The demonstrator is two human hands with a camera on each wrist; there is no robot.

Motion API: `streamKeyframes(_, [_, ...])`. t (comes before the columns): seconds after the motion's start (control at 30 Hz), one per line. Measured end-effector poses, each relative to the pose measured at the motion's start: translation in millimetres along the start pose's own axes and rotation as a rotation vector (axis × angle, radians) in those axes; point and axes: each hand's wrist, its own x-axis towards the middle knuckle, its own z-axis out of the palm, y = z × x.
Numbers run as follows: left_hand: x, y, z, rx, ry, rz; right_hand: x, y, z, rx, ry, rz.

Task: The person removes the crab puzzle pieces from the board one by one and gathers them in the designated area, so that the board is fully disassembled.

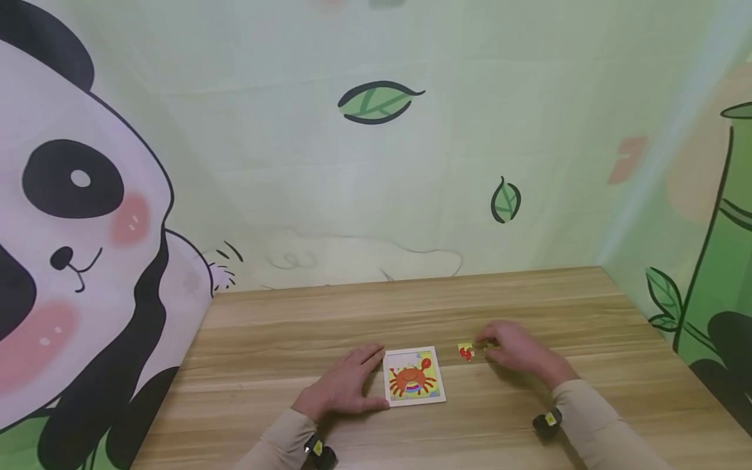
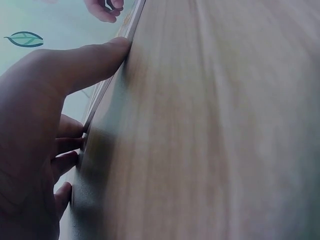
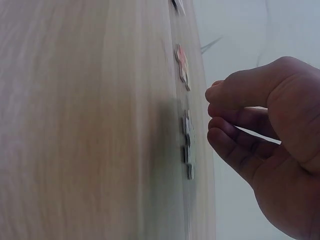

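Note:
A small square jigsaw puzzle in a white frame (image 1: 438,375), with an orange crab picture (image 1: 411,382), lies flat on the table. My left hand (image 1: 346,385) rests along its left side, thumb touching the lower corner and index finger by the upper one. To the right of the frame lies a loose red-and-yellow puzzle piece (image 1: 465,352). My right hand (image 1: 519,349) hovers just beyond it with bent fingers, nothing visible in them. In the right wrist view, more puzzle pieces (image 3: 188,145) lie on the table below those fingertips, apart from them. Their pictures are hard to make out.
The wooden tabletop (image 1: 294,320) ends at a printed backdrop (image 1: 282,156) with leaves and a big panda (image 1: 76,196). A camera (image 1: 548,423) is strapped to the right wrist and another (image 1: 321,452) to the left.

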Motion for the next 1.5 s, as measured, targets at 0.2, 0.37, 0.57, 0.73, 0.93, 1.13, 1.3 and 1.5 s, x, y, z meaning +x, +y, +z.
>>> streamKeyframes(0.2, [-0.9, 1.2, -0.1, -0.004, 0.001, 0.002, 4.6, -8.7, 3.7, 0.013, -0.025, 0.042])
streamKeyframes(0.37, [-1.2, 1.5, -1.0, 0.000, 0.006, 0.005, 8.7, -13.4, 5.6, 0.025, -0.050, 0.067])
streamKeyframes(0.57, [-0.5, 0.2, -0.9, 0.002, 0.014, 0.016, 14.4, -18.7, 7.0, -0.011, -0.045, -0.009])
streamKeyframes(0.73, [0.3, -0.5, -0.9, 0.005, 0.021, 0.026, 21.4, -23.3, 9.9, -0.011, -0.056, -0.046])
streamKeyframes(0.93, [1.0, -0.2, -1.9, 0.000, 0.007, 0.010, 28.8, -32.5, 13.2, 0.020, -0.081, -0.035])
streamKeyframes(1.13, [0.6, -0.3, -2.6, 0.000, 0.005, 0.010, 32.8, -39.3, 16.5, 0.058, -0.101, -0.039])
streamKeyframes(1.3, [0.4, -0.2, -2.2, 0.004, 0.013, 0.020, 34.2, -41.3, 22.2, 0.059, -0.103, -0.063])
streamKeyframes(1.5, [-0.3, 0.3, -1.5, -0.010, 0.003, 0.010, 37.3, -45.4, 27.7, 0.057, -0.113, -0.086])
